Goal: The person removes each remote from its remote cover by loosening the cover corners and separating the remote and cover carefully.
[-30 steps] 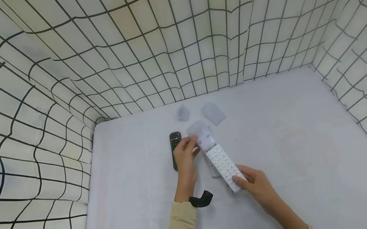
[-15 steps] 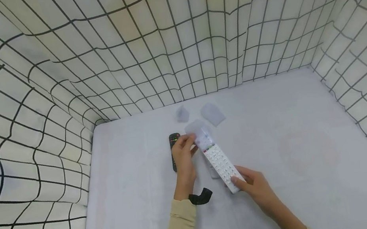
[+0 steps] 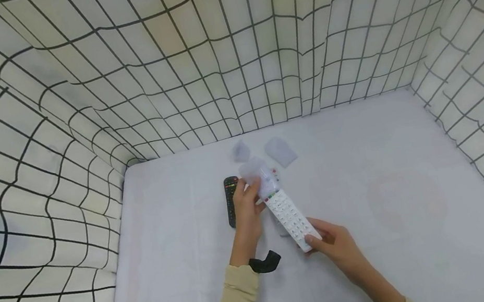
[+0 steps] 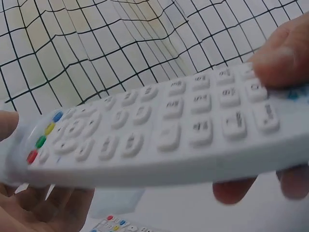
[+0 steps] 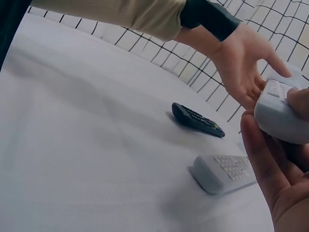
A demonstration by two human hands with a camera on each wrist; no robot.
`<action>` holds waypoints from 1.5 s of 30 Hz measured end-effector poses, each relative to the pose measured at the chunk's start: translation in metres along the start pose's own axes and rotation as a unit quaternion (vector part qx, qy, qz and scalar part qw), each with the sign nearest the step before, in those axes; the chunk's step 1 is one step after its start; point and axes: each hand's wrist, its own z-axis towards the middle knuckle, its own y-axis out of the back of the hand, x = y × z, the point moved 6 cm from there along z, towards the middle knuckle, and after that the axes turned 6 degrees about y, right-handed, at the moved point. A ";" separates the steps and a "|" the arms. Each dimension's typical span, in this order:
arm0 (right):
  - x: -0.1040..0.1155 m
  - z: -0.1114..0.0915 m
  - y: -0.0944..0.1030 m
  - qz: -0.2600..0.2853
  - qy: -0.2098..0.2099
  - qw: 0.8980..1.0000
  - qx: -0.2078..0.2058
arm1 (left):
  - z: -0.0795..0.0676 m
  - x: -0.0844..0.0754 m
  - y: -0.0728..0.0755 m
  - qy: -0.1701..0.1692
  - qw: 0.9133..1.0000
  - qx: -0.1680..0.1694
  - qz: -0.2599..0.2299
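Note:
A white remote control [image 3: 294, 222] is held tilted above the table, its buttons facing up. My right hand [image 3: 340, 245] grips its near end, with the thumb on the button side and fingers beneath. Over the far end sits a clear plastic sleeve [image 3: 268, 181], which my left hand [image 3: 248, 211] pinches near the rim. Coloured buttons show just beyond the sleeve in the left wrist view. Lying below the held one is a second white remote [image 5: 227, 171], mostly hidden in the head view. Beside my left hand lies a black remote [image 3: 230, 203], partly covered by it.
Two pieces of clear plastic, a small one [image 3: 241, 151] and a larger one [image 3: 280, 151], lie toward the back of the white table [image 3: 184, 265]. Grid-patterned cloth walls [image 3: 247, 65] stand behind and at both sides.
My left fingers have shifted on the plastic sleeve, and its loose end has moved left. The second white remote's far end now shows beside it. My right hand keeps its grip.

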 end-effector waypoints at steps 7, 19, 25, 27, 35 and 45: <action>0.002 0.001 -0.010 -0.031 0.001 0.999 0.017 | -0.003 0.007 -0.008 -0.001 1.000 -0.009 -0.012; -0.003 0.011 -0.014 -0.080 0.013 0.997 0.019 | -0.005 0.011 -0.009 0.016 0.999 -0.032 0.004; -0.003 0.010 -0.014 -0.084 0.025 0.996 0.023 | -0.004 0.009 -0.005 0.032 0.998 -0.053 -0.016; -0.003 0.011 -0.015 -0.082 0.026 0.996 0.028 | -0.004 0.009 -0.005 0.039 0.997 -0.056 -0.030; 0.000 0.010 -0.015 -0.091 0.045 0.994 0.039 | 0.000 0.004 -0.002 0.036 0.993 -0.068 -0.084; 0.000 0.008 -0.015 -0.085 0.035 0.995 0.035 | 0.002 0.006 -0.003 0.039 0.994 -0.059 -0.088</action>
